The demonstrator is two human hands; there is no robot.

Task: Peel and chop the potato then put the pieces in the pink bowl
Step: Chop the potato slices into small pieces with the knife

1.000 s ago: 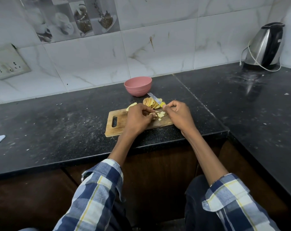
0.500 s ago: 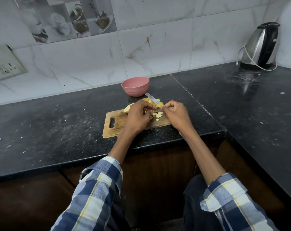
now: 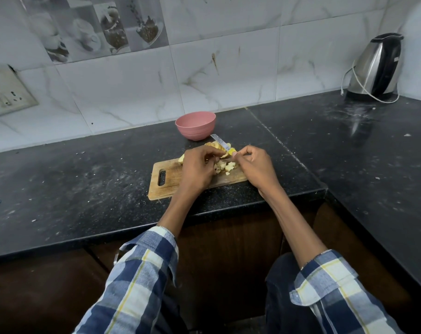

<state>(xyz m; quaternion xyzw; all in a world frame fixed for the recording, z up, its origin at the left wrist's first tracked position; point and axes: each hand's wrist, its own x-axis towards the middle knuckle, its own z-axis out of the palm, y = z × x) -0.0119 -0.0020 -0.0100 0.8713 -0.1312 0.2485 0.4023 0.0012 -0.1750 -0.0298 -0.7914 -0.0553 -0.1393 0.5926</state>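
Clearly mid-task: small pale potato cubes (image 3: 225,167) lie heaped on the wooden cutting board (image 3: 167,186), with peels (image 3: 214,145) at its far edge. The pink bowl (image 3: 195,125), just behind the board, looks empty. The right hand (image 3: 254,167) grips a yellow-handled knife (image 3: 222,143). The left hand (image 3: 197,168) curls over the potato; what it pinches is hidden. Chopping seems nearly done; transfer remains.

Open black countertop (image 3: 89,179) left of cutting board (image 3: 165,189); pink bowl (image 3: 195,125) just behind, its rim unobstructed. Knife (image 3: 222,144) and peels (image 3: 214,145) between board and bowl. Kettle (image 3: 376,68) well apart.
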